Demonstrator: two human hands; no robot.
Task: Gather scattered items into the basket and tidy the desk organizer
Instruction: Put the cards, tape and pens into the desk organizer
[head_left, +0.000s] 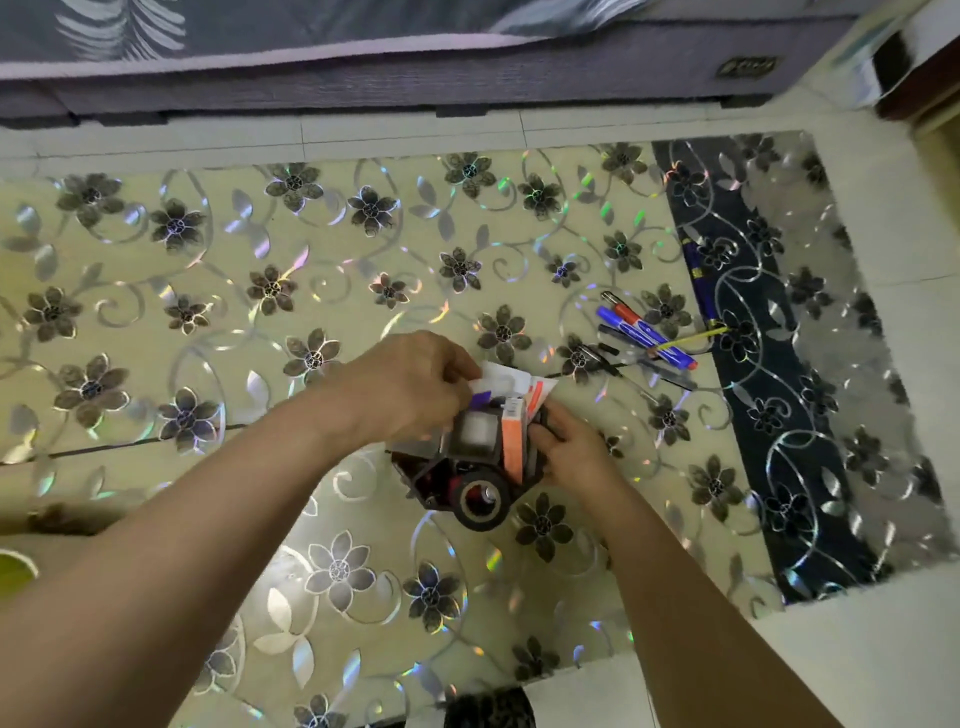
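Likely light, top-heavy: desk organizer braced by right hand curled on its side, left hand pinching floppy paper cards above it — grip base walls.

The surface lies open left, far and near of the organizer. Loose pens crowd its far right.

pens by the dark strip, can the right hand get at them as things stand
Probably yes. The pens lie loose on the mat with nothing over them, but the right hand is now holding the organizer.
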